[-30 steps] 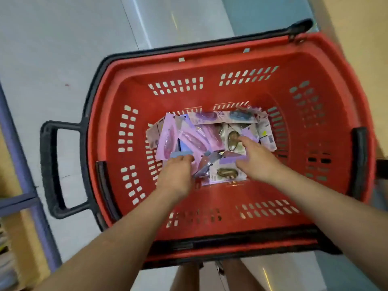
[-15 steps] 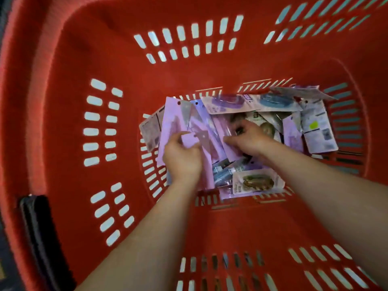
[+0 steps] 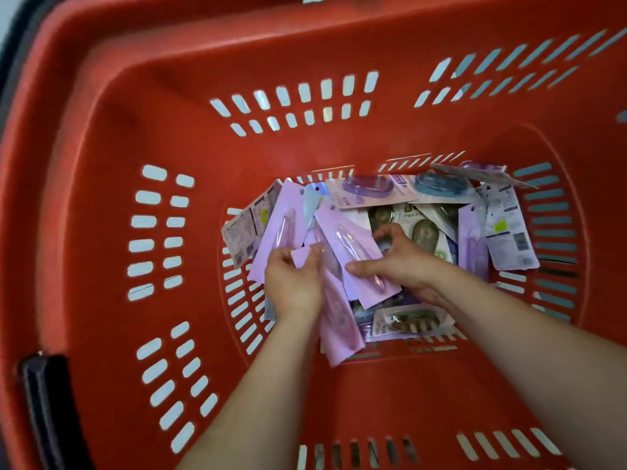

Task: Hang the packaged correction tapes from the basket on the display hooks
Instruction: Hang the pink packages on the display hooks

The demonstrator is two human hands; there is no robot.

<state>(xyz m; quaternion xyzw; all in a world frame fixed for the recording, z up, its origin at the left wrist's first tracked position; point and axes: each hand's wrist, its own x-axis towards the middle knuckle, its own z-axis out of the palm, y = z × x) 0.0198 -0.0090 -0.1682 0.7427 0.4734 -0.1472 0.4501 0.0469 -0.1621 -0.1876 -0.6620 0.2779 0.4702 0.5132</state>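
A red plastic basket [image 3: 190,137] fills the view. Its floor holds a loose pile of several packaged correction tapes, mostly on pink cards [image 3: 349,242], with olive-green ones [image 3: 425,232] and blue and purple ones [image 3: 441,186] at the back. My left hand [image 3: 293,286] grips a small stack of pink packages that runs down toward me [image 3: 339,337]. My right hand [image 3: 400,262] pinches one pink package at its right edge, thumb on top, next to the left hand's stack. No display hooks are in view.
The basket's slotted walls rise all round the pile. A black handle mount [image 3: 47,408] sits on the near left rim. A strip of pale floor [image 3: 8,15] shows at the top left corner.
The camera has moved closer into the basket. My right hand left the olive packages and took hold of a pink package beside my left hand, which now holds a stack of pink ones.
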